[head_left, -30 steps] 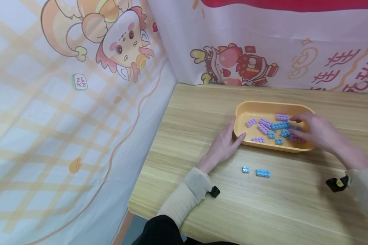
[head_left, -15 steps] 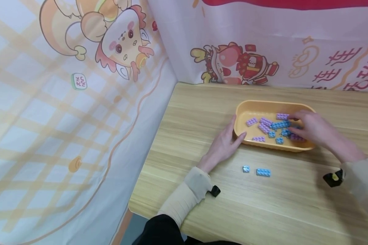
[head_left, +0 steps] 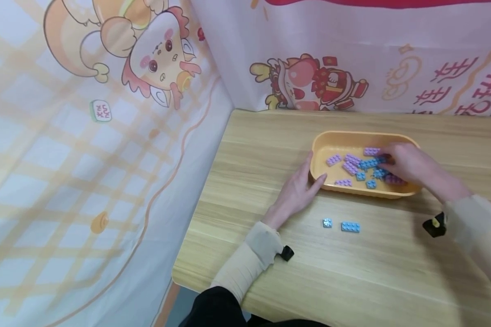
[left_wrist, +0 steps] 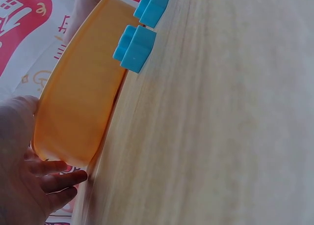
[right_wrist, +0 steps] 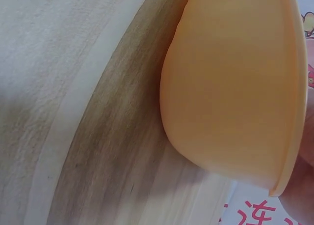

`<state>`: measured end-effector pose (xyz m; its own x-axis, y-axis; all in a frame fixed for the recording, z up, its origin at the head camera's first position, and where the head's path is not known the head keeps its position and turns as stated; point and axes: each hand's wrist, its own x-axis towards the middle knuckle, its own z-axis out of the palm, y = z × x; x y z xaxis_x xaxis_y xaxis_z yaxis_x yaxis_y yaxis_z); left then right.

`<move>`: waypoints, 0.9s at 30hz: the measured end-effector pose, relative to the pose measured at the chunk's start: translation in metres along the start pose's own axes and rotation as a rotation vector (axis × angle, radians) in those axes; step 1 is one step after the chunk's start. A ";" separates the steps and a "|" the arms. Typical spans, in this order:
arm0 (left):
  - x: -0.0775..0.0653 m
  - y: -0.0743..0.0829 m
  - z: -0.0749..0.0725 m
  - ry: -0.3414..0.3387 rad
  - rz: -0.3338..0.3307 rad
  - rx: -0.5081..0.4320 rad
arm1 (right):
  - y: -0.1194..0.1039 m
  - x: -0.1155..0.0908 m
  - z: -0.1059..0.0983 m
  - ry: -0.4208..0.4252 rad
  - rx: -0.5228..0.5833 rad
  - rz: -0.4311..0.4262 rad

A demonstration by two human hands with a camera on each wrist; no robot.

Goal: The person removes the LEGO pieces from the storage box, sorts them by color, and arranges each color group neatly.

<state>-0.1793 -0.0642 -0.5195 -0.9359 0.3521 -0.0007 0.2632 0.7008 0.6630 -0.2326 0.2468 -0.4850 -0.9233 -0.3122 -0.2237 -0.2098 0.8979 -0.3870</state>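
Note:
A shallow orange-yellow plastic tray (head_left: 323,141) holds several purple and blue toy building bricks. My left hand (head_left: 295,193) holds the tray's left end, thumb at the near rim and fingers along the outside; the left wrist view shows the fingers (left_wrist: 54,181) against the end wall. Inside the tray, my right hand (head_left: 409,163) has thumb and fingertips around the right end of a long blue brick (head_left: 368,163). A purple brick (head_left: 371,151) lies just behind it. In the right wrist view the tray wall (right_wrist: 230,87) hides the fingertips.
On the wooden table (head_left: 245,159), in front of the tray, lie a small square blue brick (head_left: 327,223) and a longer blue brick (head_left: 350,227). Printed cloth (head_left: 237,54) hangs behind the table and along its left side.
My right hand has moved left and a little inward over the tray, its fingers coming together at the long blue brick. The left hand keeps its place on the tray.

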 end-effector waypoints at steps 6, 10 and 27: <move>0.001 -0.001 0.000 0.008 0.006 0.009 | -0.001 0.008 -0.003 0.000 -0.039 -0.024; 0.001 -0.002 0.000 0.007 0.008 0.007 | -0.001 0.009 -0.003 0.005 -0.046 -0.039; 0.000 0.000 0.001 0.008 0.002 0.016 | -0.005 -0.010 -0.002 0.103 -0.079 -0.116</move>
<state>-0.1787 -0.0633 -0.5199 -0.9374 0.3483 0.0068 0.2686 0.7102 0.6507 -0.2231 0.2458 -0.4788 -0.9188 -0.3849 -0.0872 -0.3374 0.8807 -0.3325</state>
